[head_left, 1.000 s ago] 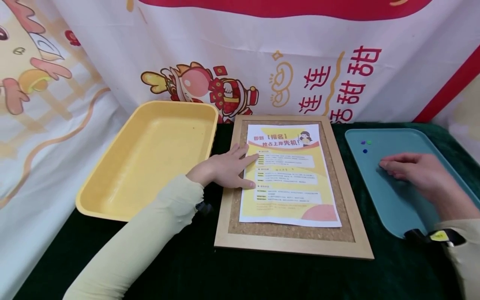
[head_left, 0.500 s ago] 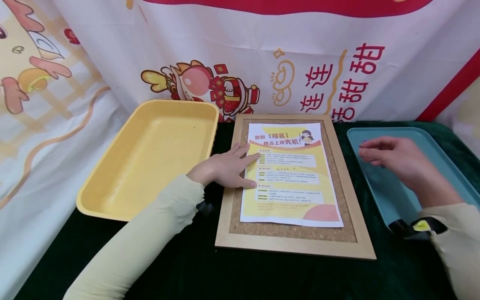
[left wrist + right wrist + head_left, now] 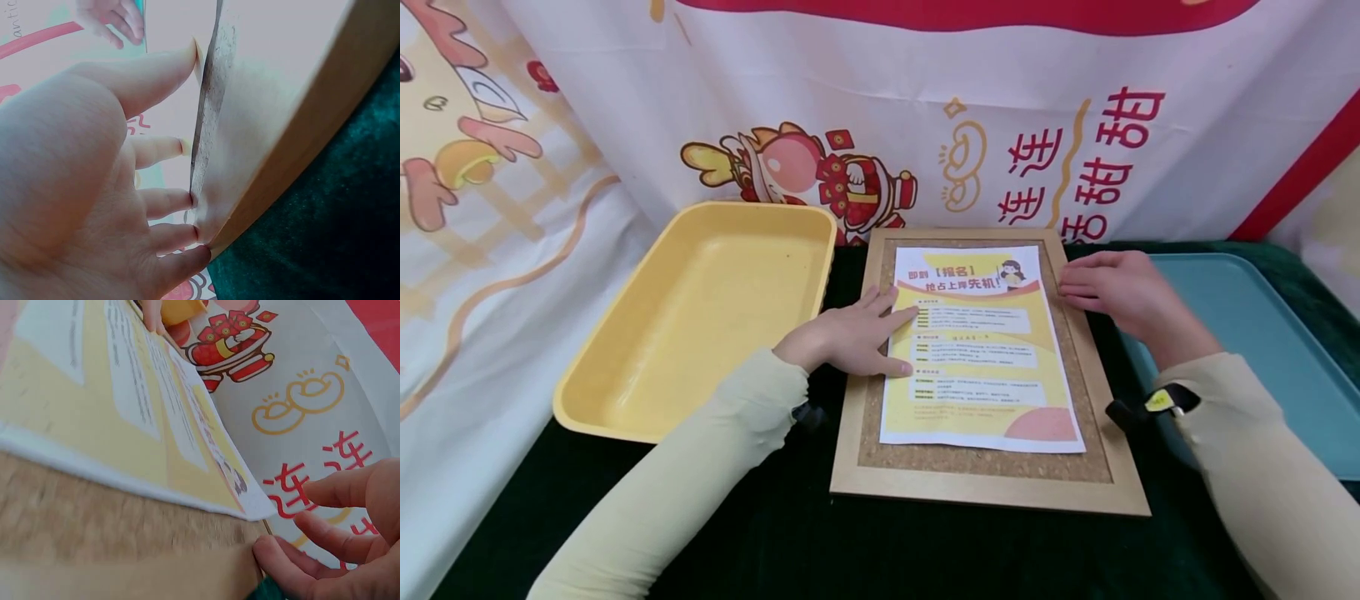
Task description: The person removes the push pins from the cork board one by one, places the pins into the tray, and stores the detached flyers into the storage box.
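A yellow-and-white printed sheet (image 3: 977, 392) lies on a cork board (image 3: 985, 461) with a light wooden frame (image 3: 992, 493). My left hand (image 3: 857, 336) rests on the sheet's left edge with its fingers spread. In the left wrist view that hand (image 3: 94, 162) reaches over the cork strip (image 3: 215, 100). My right hand (image 3: 1123, 292) is at the frame's upper right side, its fingertips over the rail. In the right wrist view, the fingers of this hand (image 3: 356, 537) are loosely bent and apart, with nothing visible between them.
A yellow tray (image 3: 700, 308) stands left of the board. To the right lies a blue-green tray (image 3: 1247, 333), partly hidden by the right arm. Dark green cloth (image 3: 790, 533) covers the table, and a printed white curtain (image 3: 880, 75) hangs behind.
My right hand has moved left from over the blue-green tray to the frame's right side. The small coloured dots seen in that tray are now hidden. The left hand stays put.
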### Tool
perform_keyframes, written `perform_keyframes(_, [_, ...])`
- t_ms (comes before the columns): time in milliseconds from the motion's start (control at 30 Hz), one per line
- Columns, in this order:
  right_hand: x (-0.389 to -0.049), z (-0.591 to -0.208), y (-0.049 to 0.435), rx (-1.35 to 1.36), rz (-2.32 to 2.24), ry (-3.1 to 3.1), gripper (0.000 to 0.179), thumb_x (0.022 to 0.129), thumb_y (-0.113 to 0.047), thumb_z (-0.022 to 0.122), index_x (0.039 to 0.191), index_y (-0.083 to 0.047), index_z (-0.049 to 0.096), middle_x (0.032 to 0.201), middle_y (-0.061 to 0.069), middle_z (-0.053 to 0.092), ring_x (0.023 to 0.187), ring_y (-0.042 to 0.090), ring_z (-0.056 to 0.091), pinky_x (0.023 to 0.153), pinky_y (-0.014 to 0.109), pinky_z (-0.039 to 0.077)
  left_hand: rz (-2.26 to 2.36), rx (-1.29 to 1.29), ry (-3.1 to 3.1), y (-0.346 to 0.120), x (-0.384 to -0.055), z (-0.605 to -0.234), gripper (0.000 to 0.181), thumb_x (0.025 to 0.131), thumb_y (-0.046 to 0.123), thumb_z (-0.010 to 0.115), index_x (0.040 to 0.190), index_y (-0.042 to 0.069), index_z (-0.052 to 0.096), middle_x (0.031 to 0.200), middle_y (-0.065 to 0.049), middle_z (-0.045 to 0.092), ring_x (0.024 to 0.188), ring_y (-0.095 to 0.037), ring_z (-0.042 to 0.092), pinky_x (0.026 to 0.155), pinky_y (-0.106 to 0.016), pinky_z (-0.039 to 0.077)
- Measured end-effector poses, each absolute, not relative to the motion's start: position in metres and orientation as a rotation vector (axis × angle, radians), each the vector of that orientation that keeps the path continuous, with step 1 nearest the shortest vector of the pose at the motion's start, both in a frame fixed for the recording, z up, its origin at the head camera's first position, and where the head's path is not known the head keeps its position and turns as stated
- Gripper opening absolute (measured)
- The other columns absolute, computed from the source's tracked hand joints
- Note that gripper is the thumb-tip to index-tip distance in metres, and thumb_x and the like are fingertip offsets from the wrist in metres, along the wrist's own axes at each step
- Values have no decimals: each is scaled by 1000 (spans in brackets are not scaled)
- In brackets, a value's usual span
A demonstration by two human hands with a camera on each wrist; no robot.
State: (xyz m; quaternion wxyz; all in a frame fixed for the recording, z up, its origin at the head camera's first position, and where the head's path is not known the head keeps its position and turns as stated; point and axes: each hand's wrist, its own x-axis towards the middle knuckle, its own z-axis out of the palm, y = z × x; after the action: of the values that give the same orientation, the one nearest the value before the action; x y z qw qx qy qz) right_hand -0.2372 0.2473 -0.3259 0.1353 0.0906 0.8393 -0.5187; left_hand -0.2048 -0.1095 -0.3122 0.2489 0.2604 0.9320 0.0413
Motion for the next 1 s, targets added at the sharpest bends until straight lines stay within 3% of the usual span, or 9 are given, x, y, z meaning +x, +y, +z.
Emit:
perform_keyframes(133, [-243, -324, 236, 288, -1551, 2404, 59, 109, -27, 60, 160, -2, 44, 159, 22, 50, 139, 31, 62, 101, 34, 55, 111, 710, 2540, -109, -205, -313, 91, 102, 60, 62, 172, 24, 17, 181, -12, -4, 167, -39, -7, 133, -56, 18])
perform_keyframes(600, [-255, -330, 225, 374, -1596, 2374, 62, 105, -26, 69, 159, -5, 47, 158, 20, 50, 122, 21, 68, 96, 27, 59, 114, 700, 2526, -109, -205, -311, 92, 102, 59, 63, 173, 24, 16, 181, -12, -4, 167, -38, -7, 134, -55, 17])
perform_keyframes(800, [-258, -333, 219, 404, -1519, 2404, 56, 104, -25, 71, 154, -7, 56, 156, 19, 56, 123, 23, 67, 107, 34, 56, 125, 698, 2519, -111, -206, -310, 93, 101, 59, 64, 172, 24, 17, 181, -12, -4, 167, -39, -8, 134, -56, 16])
perform_keyframes(1000, [-262, -335, 217, 478, -1473, 2452, 49, 103, -25, 72, 148, -7, 63, 146, 19, 63, 114, 25, 67, 100, 35, 55, 237, 699, 2543, -111, -209, -310, 89, 100, 56, 66, 171, 22, 25, 181, -13, 6, 168, -40, -1, 134, -57, 14])
